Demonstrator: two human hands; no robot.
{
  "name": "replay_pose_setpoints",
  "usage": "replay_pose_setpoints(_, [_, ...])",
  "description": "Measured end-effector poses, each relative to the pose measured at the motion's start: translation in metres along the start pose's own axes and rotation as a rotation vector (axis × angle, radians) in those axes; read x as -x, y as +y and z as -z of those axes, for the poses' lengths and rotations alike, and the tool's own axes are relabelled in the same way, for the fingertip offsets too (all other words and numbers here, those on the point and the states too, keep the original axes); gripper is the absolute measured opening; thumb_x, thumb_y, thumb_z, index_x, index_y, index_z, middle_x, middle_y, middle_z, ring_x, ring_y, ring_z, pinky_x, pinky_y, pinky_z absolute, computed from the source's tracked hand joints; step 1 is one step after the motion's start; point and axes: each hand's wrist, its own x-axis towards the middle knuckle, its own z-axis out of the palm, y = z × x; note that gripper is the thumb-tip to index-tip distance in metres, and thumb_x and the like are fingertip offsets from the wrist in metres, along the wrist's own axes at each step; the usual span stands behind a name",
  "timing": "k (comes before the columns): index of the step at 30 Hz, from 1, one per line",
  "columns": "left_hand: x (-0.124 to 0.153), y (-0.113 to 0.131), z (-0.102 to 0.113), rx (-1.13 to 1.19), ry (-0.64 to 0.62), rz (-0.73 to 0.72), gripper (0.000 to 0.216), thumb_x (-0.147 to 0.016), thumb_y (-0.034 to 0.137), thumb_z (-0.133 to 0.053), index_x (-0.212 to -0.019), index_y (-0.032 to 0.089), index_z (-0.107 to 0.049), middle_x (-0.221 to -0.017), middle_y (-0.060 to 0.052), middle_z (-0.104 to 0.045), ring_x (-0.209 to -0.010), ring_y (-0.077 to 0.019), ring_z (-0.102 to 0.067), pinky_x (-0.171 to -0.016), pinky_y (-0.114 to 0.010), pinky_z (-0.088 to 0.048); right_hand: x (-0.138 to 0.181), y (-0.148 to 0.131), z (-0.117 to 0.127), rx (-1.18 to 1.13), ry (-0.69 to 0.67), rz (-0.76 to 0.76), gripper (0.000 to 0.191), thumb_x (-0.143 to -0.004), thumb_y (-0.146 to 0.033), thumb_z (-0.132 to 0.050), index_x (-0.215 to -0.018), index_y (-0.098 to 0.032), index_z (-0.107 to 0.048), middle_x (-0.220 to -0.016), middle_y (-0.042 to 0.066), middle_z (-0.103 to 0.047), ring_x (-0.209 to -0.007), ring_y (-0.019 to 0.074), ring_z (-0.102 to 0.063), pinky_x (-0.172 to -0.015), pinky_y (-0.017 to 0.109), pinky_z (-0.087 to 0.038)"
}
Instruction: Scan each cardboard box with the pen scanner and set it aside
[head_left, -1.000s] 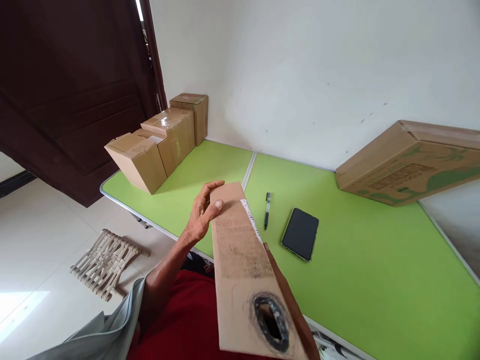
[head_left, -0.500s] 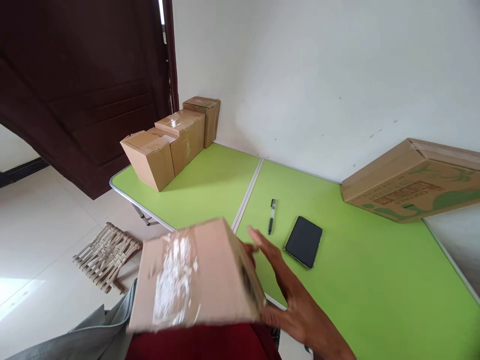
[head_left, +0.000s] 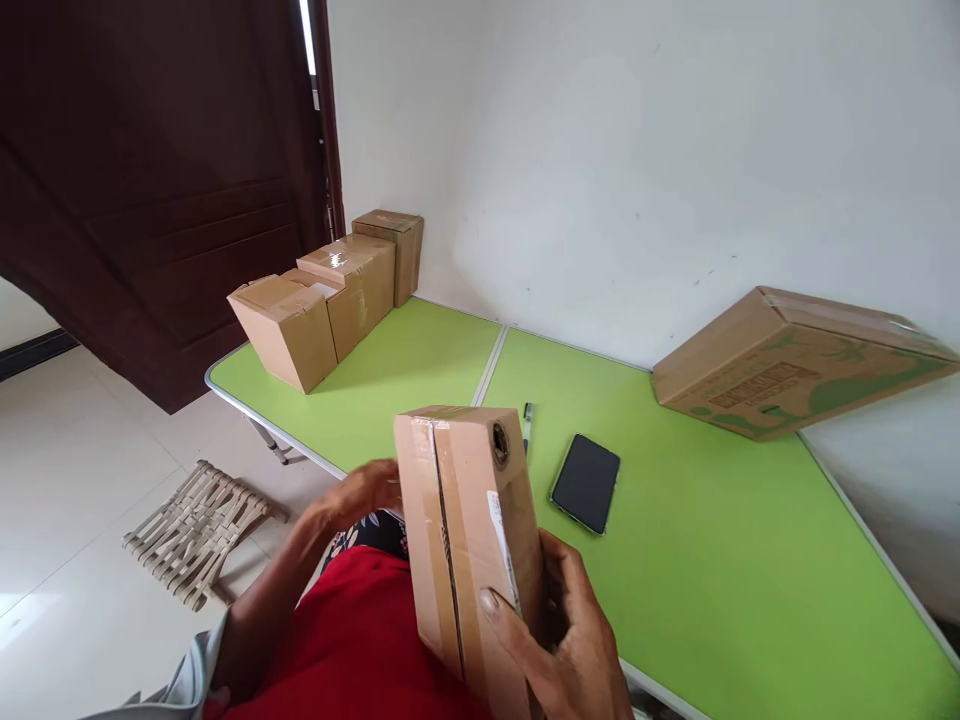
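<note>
I hold a taped cardboard box (head_left: 465, 530) over my lap at the near edge of the green table (head_left: 697, 530). It stands on end, its taped seam facing me, with a dark-ringed hole near its top and a white label strip on its right side. My right hand (head_left: 559, 650) grips the box's lower right side, thumb on the front face. On the left side of the box rests my left hand (head_left: 360, 495), fingers curled against the cardboard.
A black phone (head_left: 586, 482) and a pen (head_left: 527, 418) lie on the table just beyond the box. Several small cardboard boxes (head_left: 330, 290) sit at the far left corner. A large flat printed carton (head_left: 787, 365) leans at the right by the wall. A woven stool (head_left: 191, 525) is on the floor.
The box has been turned from lying flat with its shiny taped face up to standing on end. My right hand went from open beside it to gripping its lower right side.
</note>
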Motion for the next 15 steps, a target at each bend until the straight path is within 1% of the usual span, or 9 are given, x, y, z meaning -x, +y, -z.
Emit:
replay_pose_setpoints(1, [-0.001, 0.003, 0.003, -0.014, 0.024, -0.020, 0.061, -0.101, 0.066, -0.055, -0.127, 0.012, -0.070, -0.126, -0.018, -0.073, -0.110, -0.0368, -0.072, -0.094, -0.055, -0.060, 0.001, 0.003, -0.005, 0.044, 0.062, -0.032, 0.082, -0.077, -0.071, -0.072, -0.140, -0.024, -0.048, -0.135, 0.016, -0.070, -0.124, 0.0376, -0.068, -0.099, 0.045, -0.056])
replay_pose_setpoints(3, [-0.002, 0.012, 0.003, -0.052, 0.102, -0.113, 0.077, -0.097, 0.078, -0.049, -0.141, 0.016, -0.062, -0.143, -0.020, -0.065, -0.130, -0.0409, -0.062, -0.110, -0.058, -0.049, 0.001, 0.012, -0.017, 0.126, 0.147, -0.064, 0.083, -0.077, -0.074, -0.070, -0.140, -0.024, -0.048, -0.129, 0.017, -0.073, -0.120, 0.0408, -0.070, -0.096, 0.050, -0.057])
replay_pose_setpoints(4, [-0.003, 0.017, -0.001, -0.085, 0.121, -0.185, 0.080, -0.096, 0.078, -0.050, -0.150, 0.021, -0.054, -0.154, -0.019, -0.057, -0.142, -0.0394, -0.053, -0.119, -0.056, -0.042, 0.002, 0.017, -0.024, 0.164, 0.179, -0.061, 0.082, -0.078, -0.075, -0.069, -0.140, -0.024, -0.049, -0.128, 0.018, -0.074, -0.118, 0.0427, -0.071, -0.095, 0.053, -0.058])
replay_pose_setpoints(6, [-0.006, 0.027, -0.014, -0.208, 0.070, -0.334, 0.081, -0.095, 0.073, -0.057, -0.160, 0.027, -0.042, -0.165, -0.014, -0.044, -0.154, -0.0360, -0.038, -0.127, -0.053, -0.031, 0.003, 0.029, -0.036, 0.242, 0.233, -0.033, 0.083, -0.079, -0.076, -0.069, -0.140, -0.023, -0.049, -0.128, 0.022, -0.073, -0.116, 0.0461, -0.071, -0.093, 0.058, -0.058])
replay_pose_setpoints(8, [-0.011, 0.031, -0.031, -0.373, -0.036, -0.418, 0.079, -0.092, 0.063, -0.067, -0.159, 0.029, -0.045, -0.161, -0.013, -0.046, -0.150, -0.0364, -0.039, -0.125, -0.056, -0.032, 0.005, 0.039, -0.040, 0.296, 0.274, 0.041, 0.084, -0.078, -0.074, -0.073, -0.140, -0.023, -0.050, -0.129, 0.024, -0.072, -0.116, 0.0474, -0.071, -0.090, 0.060, -0.059])
replay_pose_setpoints(9, [-0.014, 0.032, -0.038, -0.422, -0.077, -0.422, 0.075, -0.091, 0.057, -0.071, -0.155, 0.028, -0.048, -0.155, -0.013, -0.050, -0.145, -0.0365, -0.043, -0.122, -0.056, -0.034, 0.006, 0.043, -0.039, 0.299, 0.285, 0.089, 0.082, -0.079, -0.073, -0.074, -0.140, -0.023, -0.051, -0.130, 0.023, -0.072, -0.116, 0.0465, -0.071, -0.090, 0.058, -0.060])
replay_pose_setpoints(11, [-0.022, 0.030, -0.050, -0.417, -0.135, -0.385, 0.065, -0.088, 0.046, -0.074, -0.146, 0.026, -0.055, -0.141, -0.011, -0.058, -0.134, -0.0350, -0.050, -0.116, -0.054, -0.041, 0.005, 0.043, -0.030, 0.261, 0.255, 0.161, 0.069, -0.085, -0.071, -0.070, -0.135, -0.026, -0.056, -0.128, 0.018, -0.073, -0.114, 0.0425, -0.072, -0.087, 0.053, -0.060])
replay_pose_setpoints(13, [-0.030, 0.027, -0.057, -0.347, -0.196, -0.361, 0.058, -0.086, 0.042, -0.071, -0.139, 0.023, -0.057, -0.130, -0.010, -0.062, -0.126, -0.0334, -0.056, -0.110, -0.051, -0.046, -0.001, 0.034, -0.017, 0.186, 0.241, 0.179, 0.059, -0.092, -0.071, -0.061, -0.131, -0.026, -0.061, -0.129, 0.015, -0.072, -0.115, 0.0387, -0.071, -0.087, 0.048, -0.060])
replay_pose_setpoints(15, [-0.036, 0.027, -0.062, -0.317, -0.269, -0.376, 0.057, -0.083, 0.041, -0.071, -0.136, 0.022, -0.058, -0.128, -0.010, -0.063, -0.124, -0.0330, -0.057, -0.109, -0.048, -0.047, -0.017, 0.018, -0.004, 0.125, 0.304, 0.170, 0.066, -0.092, -0.073, -0.059, -0.135, -0.023, -0.060, -0.137, 0.017, -0.068, -0.121, 0.0381, -0.068, -0.092, 0.049, -0.058])
